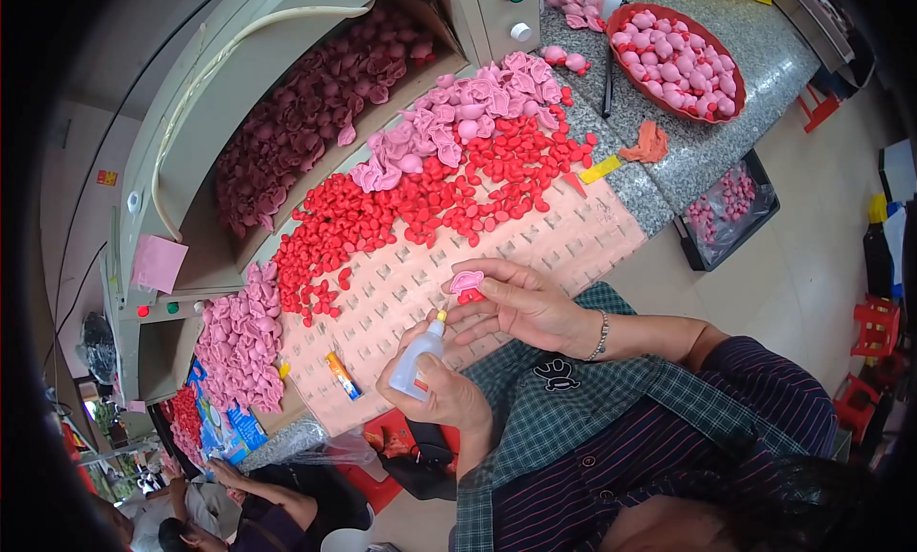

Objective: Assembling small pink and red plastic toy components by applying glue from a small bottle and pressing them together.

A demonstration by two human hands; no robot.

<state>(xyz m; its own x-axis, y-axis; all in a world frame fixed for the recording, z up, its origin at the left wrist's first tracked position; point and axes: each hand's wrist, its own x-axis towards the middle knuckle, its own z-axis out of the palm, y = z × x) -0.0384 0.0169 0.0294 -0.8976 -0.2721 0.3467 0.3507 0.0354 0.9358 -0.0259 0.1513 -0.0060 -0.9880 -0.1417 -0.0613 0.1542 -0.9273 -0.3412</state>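
My left hand [447, 392] is closed around a translucent white squeeze bottle [413, 369] with a yellow tip. The bottle stands tilted, its tip pointing up toward my other hand. Between thumb and fingers, my right hand [535, 308] pinches a small pink moulded piece [466, 281] with a red part [470, 295] at its lower edge. The tip is close below this piece; whether they touch I cannot tell. Both hands are over the near edge of a pale pink sheet [420, 275]. Beyond them, many small red pieces [478, 194] lie spread across the sheet.
Pink moulded pieces [239, 337] are heaped at the left and behind the red ones. A grey machine housing [205, 113] stands behind. An orange tube [341, 374] lies on the sheet. At right are a red bowl [621, 84] of pink pieces and a black tray [702, 256]. Another person [258, 514] sits lower left.
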